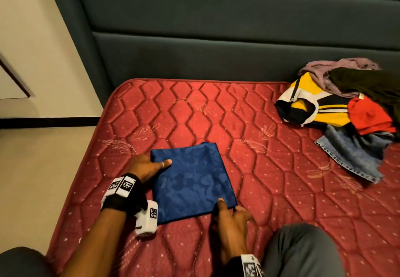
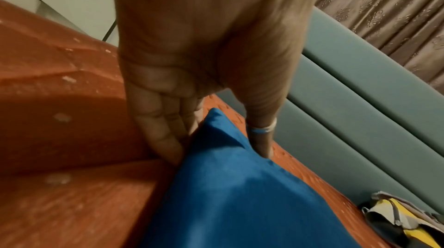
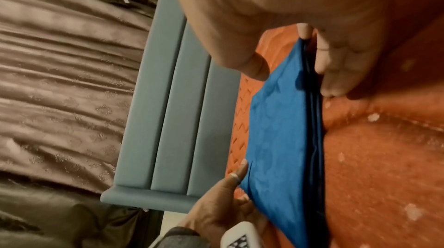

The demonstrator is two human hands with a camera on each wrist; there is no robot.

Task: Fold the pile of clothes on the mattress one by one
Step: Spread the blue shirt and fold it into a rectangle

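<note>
Over at the left edge, beige floor [image 1: 32, 168] runs beside the bed, and a dark grey-green padded headboard [image 1: 216, 38] stands along the far side of the red quilted mattress [image 1: 270, 201]. The left hand [image 1: 147, 166], a black strap with white marker blocks [image 1: 123, 186] on its wrist, has hold of the far left corner of a folded blue square of patterned cloth [image 1: 192, 181]: the ringed thumb [image 2: 260, 138] lies on top and the fingers [image 2: 165, 138] tuck down against the edge, so this grip pinches the corner. The blue cloth lies flat on the mattress near its front left part, just ahead of the person's knees. The right hand [image 1: 231, 222] takes the near right corner; in the right wrist view its thumb [image 3: 252, 66] presses on the top layer while its fingers [image 3: 336, 73] sit under the stacked edges, a grip closed on the cloth. A grey trouser leg [image 1: 303, 253] shows just right of that hand. Well apart at the far right, against the headboard, sits the unfolded pile of clothes [image 1: 350, 114]: a yellow, white and black striped garment [image 1: 309, 107], a mauve piece [image 1: 337, 66], something dark olive [image 1: 372, 84], a red item [image 1: 368, 114] and blue denim [image 1: 350, 153] sprawled at the front
</note>
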